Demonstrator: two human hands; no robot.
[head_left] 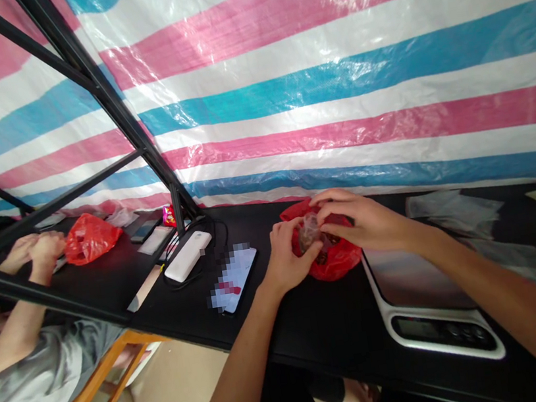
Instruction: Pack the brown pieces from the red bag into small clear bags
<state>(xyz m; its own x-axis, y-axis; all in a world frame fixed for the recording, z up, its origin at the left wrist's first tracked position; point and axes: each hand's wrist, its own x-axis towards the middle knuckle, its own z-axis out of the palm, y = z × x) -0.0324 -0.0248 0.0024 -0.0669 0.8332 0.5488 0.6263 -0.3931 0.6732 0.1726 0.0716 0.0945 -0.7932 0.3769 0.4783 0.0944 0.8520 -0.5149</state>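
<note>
A small clear plastic bag [309,230] with something brownish inside is held over an open red plastic bag [334,267] on the black table. My left hand [288,255] is closed on the clear bag from the left, thumb and fingers around its side. From the right, my right hand [357,218] has its curled fingers at the same bag's upper edge, above the red bag. Small dark pieces show inside the red bag, too little seen to name. Just right of it lies a white digital scale [443,329] with a metal plate, partly under my right forearm.
Flat clear plastic bags [459,211] lie right of the scale. Left of my hands are a phone [235,279], a white power bank [189,257] and a black cable. A black metal frame [111,116] separates a co-worker's hands [40,249] and another red bag [91,238]. Striped sheeting hangs behind.
</note>
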